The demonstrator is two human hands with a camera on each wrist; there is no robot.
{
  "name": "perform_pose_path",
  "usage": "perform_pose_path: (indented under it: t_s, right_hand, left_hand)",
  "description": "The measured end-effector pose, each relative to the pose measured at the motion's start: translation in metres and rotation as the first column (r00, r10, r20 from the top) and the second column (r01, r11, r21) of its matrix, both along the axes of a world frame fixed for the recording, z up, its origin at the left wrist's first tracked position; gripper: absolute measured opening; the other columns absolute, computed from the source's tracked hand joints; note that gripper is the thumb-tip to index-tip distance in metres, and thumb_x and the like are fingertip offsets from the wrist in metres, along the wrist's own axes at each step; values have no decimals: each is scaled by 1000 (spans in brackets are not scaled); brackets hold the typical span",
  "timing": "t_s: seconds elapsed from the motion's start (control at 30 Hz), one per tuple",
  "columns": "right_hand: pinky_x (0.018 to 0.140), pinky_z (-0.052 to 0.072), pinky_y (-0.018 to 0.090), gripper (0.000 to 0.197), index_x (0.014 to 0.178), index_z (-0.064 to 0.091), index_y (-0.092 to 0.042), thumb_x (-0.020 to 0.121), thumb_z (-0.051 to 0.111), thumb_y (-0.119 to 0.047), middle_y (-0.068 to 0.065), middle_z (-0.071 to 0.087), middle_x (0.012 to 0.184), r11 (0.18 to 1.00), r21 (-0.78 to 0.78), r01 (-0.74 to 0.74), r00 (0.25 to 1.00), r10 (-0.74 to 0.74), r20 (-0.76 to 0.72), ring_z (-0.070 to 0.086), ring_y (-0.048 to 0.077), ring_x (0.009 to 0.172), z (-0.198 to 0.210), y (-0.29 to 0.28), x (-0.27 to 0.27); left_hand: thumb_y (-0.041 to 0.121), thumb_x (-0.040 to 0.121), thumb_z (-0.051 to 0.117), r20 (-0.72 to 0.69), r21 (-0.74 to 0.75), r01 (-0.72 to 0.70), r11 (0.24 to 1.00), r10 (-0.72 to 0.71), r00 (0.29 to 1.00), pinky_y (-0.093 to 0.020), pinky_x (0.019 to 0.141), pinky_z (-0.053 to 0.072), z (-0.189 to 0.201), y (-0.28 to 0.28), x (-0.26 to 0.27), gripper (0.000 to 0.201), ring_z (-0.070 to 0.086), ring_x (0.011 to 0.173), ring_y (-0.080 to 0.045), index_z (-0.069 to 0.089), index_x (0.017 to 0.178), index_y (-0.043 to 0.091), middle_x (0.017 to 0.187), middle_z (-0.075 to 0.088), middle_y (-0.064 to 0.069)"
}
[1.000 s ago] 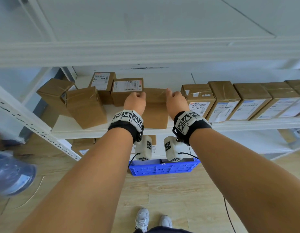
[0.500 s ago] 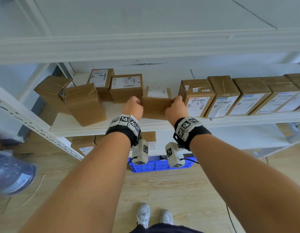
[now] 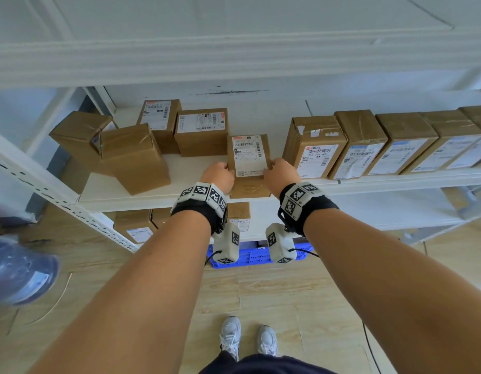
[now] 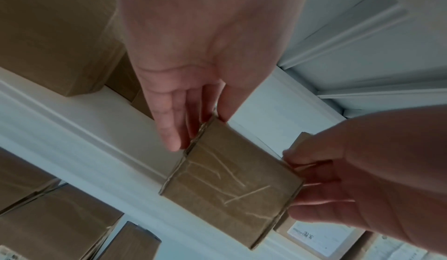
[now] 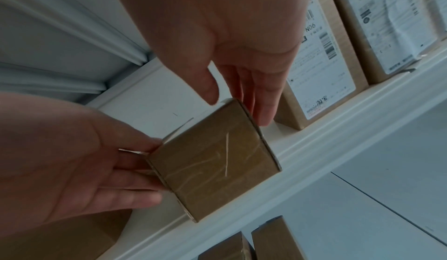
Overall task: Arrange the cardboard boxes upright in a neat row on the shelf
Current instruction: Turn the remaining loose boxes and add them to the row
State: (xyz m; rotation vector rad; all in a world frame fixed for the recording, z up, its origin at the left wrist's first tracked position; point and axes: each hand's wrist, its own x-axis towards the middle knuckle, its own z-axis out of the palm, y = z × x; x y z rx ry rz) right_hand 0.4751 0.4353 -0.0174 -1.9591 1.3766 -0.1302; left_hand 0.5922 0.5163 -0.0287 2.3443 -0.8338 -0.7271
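A small cardboard box (image 3: 248,157) with a white shipping label facing up sits at the front edge of the white shelf (image 3: 120,190), its taped end (image 4: 232,180) toward me and partly over the edge. My left hand (image 3: 219,175) holds its left side and my right hand (image 3: 281,175) its right side. In the right wrist view the right thumb and fingers (image 5: 263,99) pinch the box (image 5: 215,166) at its far corner. To its right stands a neat row of several upright labelled boxes (image 3: 314,147).
Loose boxes stand at odd angles on the left: two plain ones (image 3: 134,157) (image 3: 77,139) and two labelled ones (image 3: 158,122) (image 3: 201,130) behind. The upper shelf beam (image 3: 234,60) hangs overhead. Boxes (image 3: 134,228) on the lower shelf and a blue crate (image 3: 250,259) are below.
Both hands have turned the held box so that its label, hidden a second ago, now faces up. The box has come nearer the row on the right.
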Motion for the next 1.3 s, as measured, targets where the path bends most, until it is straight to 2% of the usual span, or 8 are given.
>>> perform_pose_path:
  t_s: [0.13, 0.3, 0.67, 0.87, 0.97, 1.07, 1.17, 1.3]
  right_hand:
    - [79, 54, 33, 32, 119, 53, -5, 88, 50, -11, 12, 60, 116, 999, -35, -23, 999, 22, -37, 59, 26, 94, 0, 4, -3]
    - [89, 52, 38, 50, 129, 40, -6, 83, 58, -8, 13, 48, 126, 992, -127, -13, 1000, 15, 12, 54, 31, 111, 5, 7, -5]
    - [86, 51, 35, 44, 126, 38, -4, 84, 51, -1, 14, 48, 129, 998, -38, 42, 997, -40, 63, 56, 32, 109, -3, 8, -1]
    - [84, 45, 32, 44, 133, 36, 0, 89, 42, -2, 18, 49, 132, 1000, 3, -30, 997, 30, -66, 53, 32, 117, -4, 6, 2]
    - [74, 43, 30, 44, 132, 37, 0, 89, 42, 0, 19, 53, 128, 998, -56, -25, 999, 22, -47, 57, 32, 111, 2, 3, 0]
    - [73, 45, 30, 45, 131, 40, -1, 86, 43, 5, 19, 56, 123, 983, -183, -1, 1000, 5, 19, 59, 32, 106, 10, -2, -5]
    - [84, 52, 34, 49, 130, 45, -4, 83, 41, 12, 16, 53, 128, 954, -296, 47, 986, 3, 167, 58, 31, 109, 22, -8, -11]
    - [97, 45, 38, 59, 134, 48, -5, 79, 41, 15, 16, 50, 129, 869, -490, 73, 978, 33, 204, 46, 32, 120, 37, -22, -25]
  left_hand:
    - [11, 89, 50, -9, -10, -9, 1000, 9, 1000, -31, 76, 49, 3, 1, 0, 26, 63, 91, -24, 65, 111, 12, 106, 69, -5]
    - [9, 88, 58, 33, -81, -73, 994, 76, 997, -29, 75, 44, 10, 4, 1, 41, 60, 100, -22, 50, 127, 15, 110, 63, -1]
    - [10, 92, 54, -72, -103, -41, 994, 33, 997, -33, 89, 49, 4, -1, -5, 47, 59, 114, -25, 43, 137, 14, 132, 58, -5]
    - [12, 98, 43, -85, 70, 76, 995, -70, 994, -35, 90, 43, 4, -7, -7, 39, 55, 116, -33, 40, 137, 7, 130, 55, -15]
    - [9, 100, 35, -42, 70, 36, 997, -33, 999, -38, 96, 42, 7, -8, -7, 37, 53, 119, -35, 43, 135, 5, 134, 53, -19]
    - [8, 99, 33, 19, -57, -139, 989, 141, 990, -34, 93, 42, 15, -8, -5, 46, 51, 123, -33, 39, 145, 10, 139, 51, -15]
    - [15, 102, 32, -2, -249, -261, 933, 269, 963, -33, 101, 39, 31, -13, -7, 44, 48, 129, -29, 40, 146, 15, 144, 48, -9]
    - [37, 103, 34, -76, -255, -227, 940, 215, 974, -36, 104, 38, 41, -28, -13, 51, 45, 133, -30, 32, 149, 18, 149, 43, -9]
